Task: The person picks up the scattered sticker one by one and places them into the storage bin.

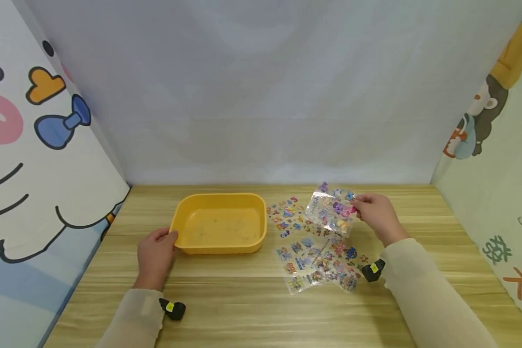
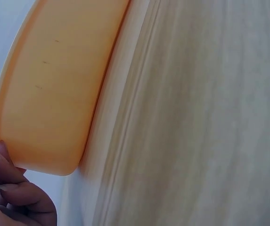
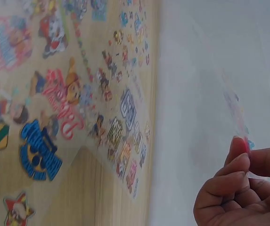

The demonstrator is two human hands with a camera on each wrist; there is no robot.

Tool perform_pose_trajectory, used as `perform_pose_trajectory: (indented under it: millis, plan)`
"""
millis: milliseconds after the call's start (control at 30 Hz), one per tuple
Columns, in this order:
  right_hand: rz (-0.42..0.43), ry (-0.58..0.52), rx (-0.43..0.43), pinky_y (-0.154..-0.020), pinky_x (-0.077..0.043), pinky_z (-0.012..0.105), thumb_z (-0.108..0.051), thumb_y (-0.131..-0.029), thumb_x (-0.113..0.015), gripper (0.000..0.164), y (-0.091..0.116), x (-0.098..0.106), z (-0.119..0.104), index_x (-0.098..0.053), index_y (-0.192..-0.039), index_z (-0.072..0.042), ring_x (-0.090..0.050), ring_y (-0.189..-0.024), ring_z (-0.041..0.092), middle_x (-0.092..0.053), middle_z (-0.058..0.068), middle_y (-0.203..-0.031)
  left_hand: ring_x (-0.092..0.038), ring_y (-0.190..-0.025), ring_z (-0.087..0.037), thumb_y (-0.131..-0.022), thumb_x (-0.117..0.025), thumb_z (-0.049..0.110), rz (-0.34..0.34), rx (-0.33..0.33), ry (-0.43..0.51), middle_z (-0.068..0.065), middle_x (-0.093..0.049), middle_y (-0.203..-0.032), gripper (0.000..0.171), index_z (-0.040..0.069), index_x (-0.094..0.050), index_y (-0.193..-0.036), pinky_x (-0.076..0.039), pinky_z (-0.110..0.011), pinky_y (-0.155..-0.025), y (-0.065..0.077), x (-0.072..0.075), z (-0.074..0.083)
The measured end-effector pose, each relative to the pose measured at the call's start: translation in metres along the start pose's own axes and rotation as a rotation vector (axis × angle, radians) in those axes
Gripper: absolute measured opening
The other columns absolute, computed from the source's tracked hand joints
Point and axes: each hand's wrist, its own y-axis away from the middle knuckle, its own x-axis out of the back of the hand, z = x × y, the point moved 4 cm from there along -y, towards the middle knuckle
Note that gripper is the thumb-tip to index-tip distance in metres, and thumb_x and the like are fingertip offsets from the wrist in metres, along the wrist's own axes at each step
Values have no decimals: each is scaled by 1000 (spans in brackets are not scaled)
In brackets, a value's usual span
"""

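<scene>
A yellow plastic tray (image 1: pixel 219 250) stands on the table, with only small marks visible on its floor. At its left end, my left hand (image 1: pixel 153 255) grips the rim; the left wrist view shows the thumb and fingers (image 2: pixel 24 195) at the corner of the tray (image 2: pixel 50 103). My right hand (image 1: pixel 379 218) pinches a clear sticker sheet (image 1: pixel 324 215) by its right edge, raised above the table. Seen almost edge-on in the right wrist view, that sheet (image 3: pixel 236 108) juts from between thumb and fingers. Below it lie several overlapping transparent sticker sheets (image 1: pixel 302 261) with colourful cartoon figures.
The wood-grain table (image 1: pixel 243 304) ends at a pale cloth backdrop (image 1: pixel 261 121). Printed cartoon panels flank it, a left panel (image 1: pixel 35 193) and a right panel (image 1: pixel 496 193). A small black device sits at each wrist.
</scene>
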Motion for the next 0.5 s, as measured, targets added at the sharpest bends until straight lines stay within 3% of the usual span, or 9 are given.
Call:
perform_pose_trajectory:
  millis: [200, 500]
  plan:
    - [-22, -61, 2, -72, -51, 27, -18, -109, -50, 37, -8, -28, -18, -59, -136, 7, -59, -86, 19, -64, 14, -111, -64, -73, -15, -98, -68, 32, -4, 15, -1, -10, -73, -97, 42, 3, -70, -128, -52, -25, -59, -1, 0, 0]
    - [-61, -146, -10, -74, -50, 36, -18, -108, -54, 25, -13, -76, -40, -68, -118, 1, -56, -77, 19, -64, 8, -94, -64, -71, -14, -98, -67, 33, -6, 21, -2, -5, -73, -93, 43, 3, -69, -129, -53, -25, -58, -1, 0, -1]
